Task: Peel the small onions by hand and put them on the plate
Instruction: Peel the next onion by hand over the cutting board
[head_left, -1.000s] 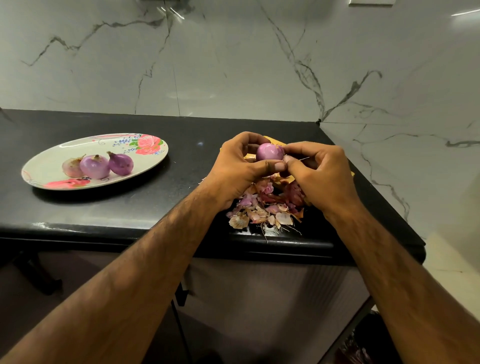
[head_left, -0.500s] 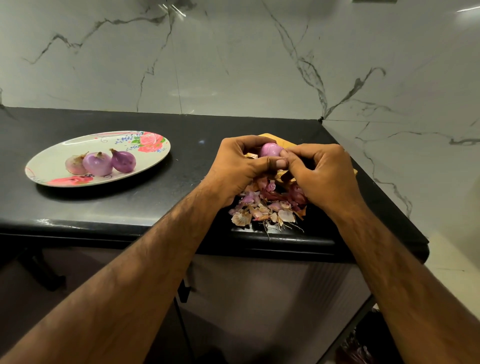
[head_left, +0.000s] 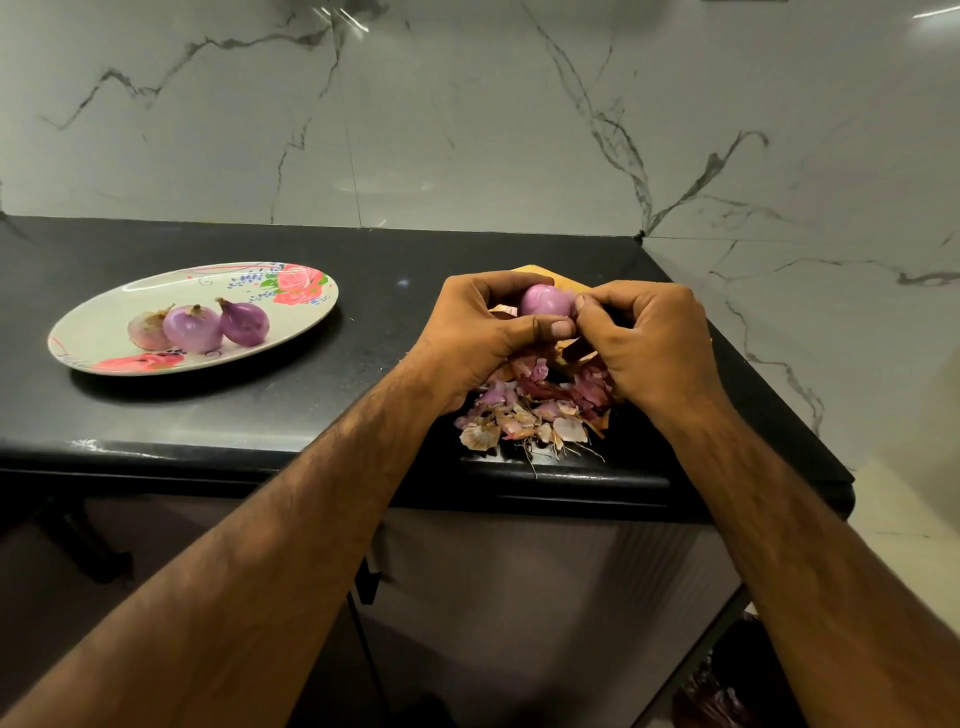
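L hand (head_left: 483, 332): fingers curled round 1 onion (head_left: 545, 301), thumb laid across its near side, tip pointing right. The onion is pink-purple, smooth & shiny, held up above the counter (head_left: 363, 291), not resting on it. R hand (head_left: 649, 343): fingers curled tight, tips bunched & pinching at the onion's right end. Whether they've got loose skin or the onion itself, can't tell, as the knuckles hide it. The 2 hands meet at the fingertips.

Under the hands & just near of them: 1 heap of peels (head_left: 524, 410), pink, red-brown & papery, w/ dry root threads sticking out twd the counter's near edge. The hands cover the heap's far part. Just beyond the hands a corner of sth orange-yellow (head_left: 535, 270) pokes out; the rest is hidden, can't tell what it is.

Well to the left: 1 oval plate (head_left: 104, 322), pale w/ pink flowers, flat on the black counter. 3 onions lie on it in a row, touching: left onion (head_left: 150, 330) pale, middle onion (head_left: 193, 328) round & purple, right onion (head_left: 244, 323) darker w/ its pointed tip up-left. That makes 4 onions: 1 in hand, 3 on the plate.

Far side: marble wall (head_left: 467, 130) w/ grey veins, wrapping round the counter's right end. Below the counter: cabinet front (head_left: 519, 597), partly blocked by both forearms.
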